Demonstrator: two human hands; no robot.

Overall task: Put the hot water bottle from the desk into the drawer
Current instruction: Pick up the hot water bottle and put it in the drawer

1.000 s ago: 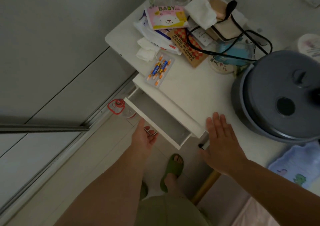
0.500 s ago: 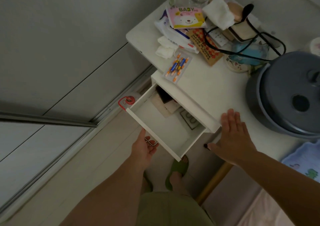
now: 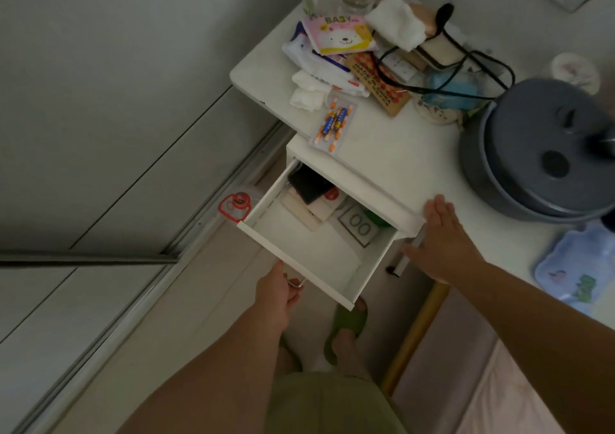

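The white table (image 3: 392,154) stands against a pale wall, and its white drawer (image 3: 319,254) is pulled well out toward the person. The left hand (image 3: 278,295) is below the drawer front with its fingers curled shut around the small metal wire handle (image 3: 296,282). The right hand (image 3: 442,237) lies flat and open, fingers together, on the near corner of the tabletop just beside the drawer opening; it grips nothing.

The flat pale-blue hot water bottle with cartoon prints (image 3: 579,267) lies on the table at the right edge of the view, well apart from both hands and from the drawer. Just beyond it sits a large round grey pot with a lid (image 3: 545,154).

Inside the drawer, toward the back, lie a black flat item (image 3: 307,184), some beige cards or papers (image 3: 312,210) and a framed card with two oval rings (image 3: 359,225); the front half of the drawer floor is bare.

At the far end of the table is a heap: a pink and yellow packet printed "BABY" with a bear face (image 3: 339,34), white crumpled tissues (image 3: 307,96), a clear blister pack of orange-and-blue batteries (image 3: 334,122), a looping black cable (image 3: 466,64) and a folded white cloth (image 3: 396,21).

A foot in a green slipper (image 3: 347,324) stands on the floor beneath the drawer.
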